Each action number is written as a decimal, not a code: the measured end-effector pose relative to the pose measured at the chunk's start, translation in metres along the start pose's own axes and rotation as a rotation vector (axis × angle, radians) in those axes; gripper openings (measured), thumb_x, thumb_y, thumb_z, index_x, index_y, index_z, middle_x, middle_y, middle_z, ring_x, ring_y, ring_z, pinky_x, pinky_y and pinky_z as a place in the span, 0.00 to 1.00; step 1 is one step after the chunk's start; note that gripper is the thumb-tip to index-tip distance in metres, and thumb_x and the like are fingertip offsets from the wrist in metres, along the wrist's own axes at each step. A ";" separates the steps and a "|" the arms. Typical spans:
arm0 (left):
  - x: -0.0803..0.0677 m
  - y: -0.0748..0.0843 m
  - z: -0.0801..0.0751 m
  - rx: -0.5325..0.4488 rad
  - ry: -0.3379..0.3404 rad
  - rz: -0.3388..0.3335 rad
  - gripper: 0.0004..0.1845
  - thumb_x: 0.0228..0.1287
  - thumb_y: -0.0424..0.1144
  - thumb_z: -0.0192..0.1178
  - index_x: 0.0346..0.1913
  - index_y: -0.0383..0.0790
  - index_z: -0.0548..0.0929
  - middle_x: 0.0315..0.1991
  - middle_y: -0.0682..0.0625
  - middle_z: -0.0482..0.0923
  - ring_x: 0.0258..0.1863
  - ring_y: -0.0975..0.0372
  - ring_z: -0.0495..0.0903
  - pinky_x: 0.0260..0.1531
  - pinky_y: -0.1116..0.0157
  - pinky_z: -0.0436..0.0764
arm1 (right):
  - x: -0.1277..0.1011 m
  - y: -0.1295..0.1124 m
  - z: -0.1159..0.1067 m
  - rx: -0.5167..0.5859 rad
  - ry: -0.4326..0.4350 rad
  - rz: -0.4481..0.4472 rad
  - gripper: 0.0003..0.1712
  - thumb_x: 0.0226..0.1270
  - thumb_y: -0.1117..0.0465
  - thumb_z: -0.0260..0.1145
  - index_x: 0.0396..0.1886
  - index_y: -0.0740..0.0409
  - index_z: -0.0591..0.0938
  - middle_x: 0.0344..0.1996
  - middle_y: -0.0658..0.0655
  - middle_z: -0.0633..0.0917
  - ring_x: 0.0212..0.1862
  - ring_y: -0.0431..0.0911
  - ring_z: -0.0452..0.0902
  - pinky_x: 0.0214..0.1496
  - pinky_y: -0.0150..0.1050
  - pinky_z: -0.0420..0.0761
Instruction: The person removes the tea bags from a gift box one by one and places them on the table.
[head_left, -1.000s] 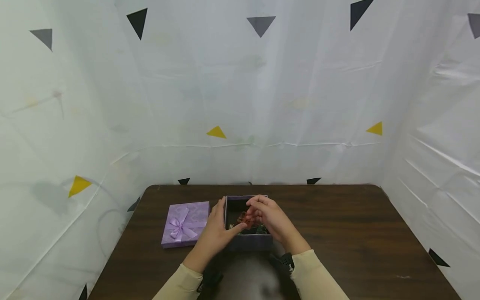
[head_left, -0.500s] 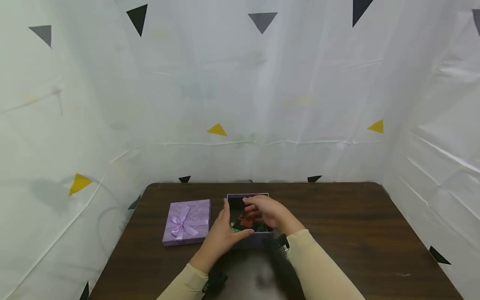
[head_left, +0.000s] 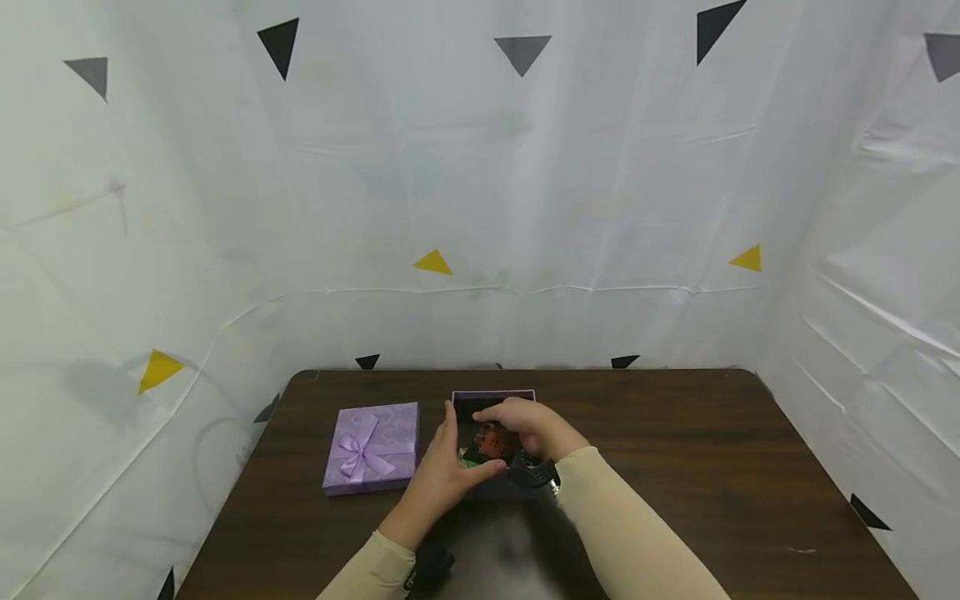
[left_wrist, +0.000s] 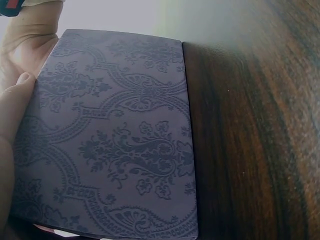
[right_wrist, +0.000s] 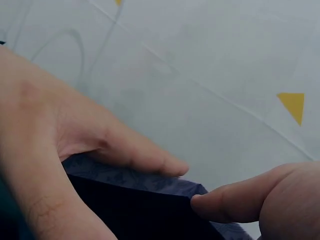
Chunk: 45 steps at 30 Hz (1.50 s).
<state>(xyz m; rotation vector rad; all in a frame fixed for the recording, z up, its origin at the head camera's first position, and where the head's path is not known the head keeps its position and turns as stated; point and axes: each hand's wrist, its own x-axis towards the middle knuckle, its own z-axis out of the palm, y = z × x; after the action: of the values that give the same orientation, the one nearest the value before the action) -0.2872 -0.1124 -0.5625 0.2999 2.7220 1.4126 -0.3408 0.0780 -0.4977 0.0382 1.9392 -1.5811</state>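
The open box (head_left: pixel 492 442) sits on the brown table (head_left: pixel 675 467), just right of the purple lid (head_left: pixel 371 446) with its ribbon bow. The left hand (head_left: pixel 442 475) braces the box's left wall, fingers straight along it and thumb hooked at the near corner. The right hand (head_left: pixel 525 425) reaches over the box with fingers curled down toward the reddish and green contents (head_left: pixel 487 440). Judgement: the work appears to be arranging those contents; the left hand should hold the box firm against sliding while the right works gently. Whether the right fingers pinch anything cannot be told; they hide their own tips. The contents are too small and dark to identify.
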 end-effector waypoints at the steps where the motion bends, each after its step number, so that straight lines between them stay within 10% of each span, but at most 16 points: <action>1: 0.000 0.000 0.000 -0.001 0.003 0.004 0.76 0.57 0.73 0.76 0.91 0.44 0.35 0.88 0.30 0.49 0.85 0.35 0.57 0.77 0.31 0.65 | 0.001 0.000 0.000 -0.004 -0.012 0.002 0.26 0.83 0.51 0.65 0.59 0.72 0.85 0.49 0.65 0.91 0.46 0.52 0.90 0.69 0.56 0.83; 13: -0.001 -0.001 0.001 0.009 0.026 0.034 0.75 0.59 0.67 0.79 0.90 0.41 0.37 0.86 0.28 0.54 0.83 0.36 0.63 0.77 0.33 0.69 | 0.002 0.001 0.004 -0.082 0.011 0.014 0.26 0.80 0.51 0.66 0.59 0.71 0.85 0.59 0.68 0.85 0.49 0.53 0.84 0.62 0.53 0.84; 24: -0.001 0.001 -0.002 0.015 0.027 0.027 0.75 0.58 0.66 0.80 0.90 0.38 0.39 0.85 0.27 0.56 0.82 0.36 0.64 0.77 0.34 0.69 | 0.001 0.002 0.003 -0.144 -0.056 -0.065 0.19 0.81 0.59 0.63 0.49 0.75 0.88 0.30 0.54 0.85 0.35 0.46 0.79 0.41 0.39 0.81; 35: 0.001 -0.001 0.001 0.023 0.026 0.017 0.75 0.59 0.67 0.79 0.90 0.41 0.37 0.85 0.28 0.56 0.83 0.36 0.64 0.77 0.35 0.68 | 0.001 0.006 0.005 -0.191 -0.093 -0.108 0.15 0.75 0.66 0.67 0.53 0.72 0.89 0.42 0.63 0.93 0.42 0.50 0.87 0.41 0.40 0.87; 45: 0.003 -0.002 0.000 0.042 0.017 0.009 0.76 0.57 0.68 0.80 0.90 0.42 0.36 0.86 0.30 0.56 0.82 0.37 0.65 0.77 0.36 0.70 | -0.001 0.006 0.008 -0.238 -0.074 -0.150 0.08 0.74 0.66 0.70 0.35 0.67 0.88 0.29 0.53 0.86 0.32 0.46 0.80 0.35 0.38 0.82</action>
<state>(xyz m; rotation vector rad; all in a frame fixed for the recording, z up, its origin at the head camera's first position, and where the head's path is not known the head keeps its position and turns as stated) -0.2901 -0.1129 -0.5644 0.3038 2.7700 1.3679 -0.3337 0.0735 -0.5033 -0.2657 2.0980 -1.4114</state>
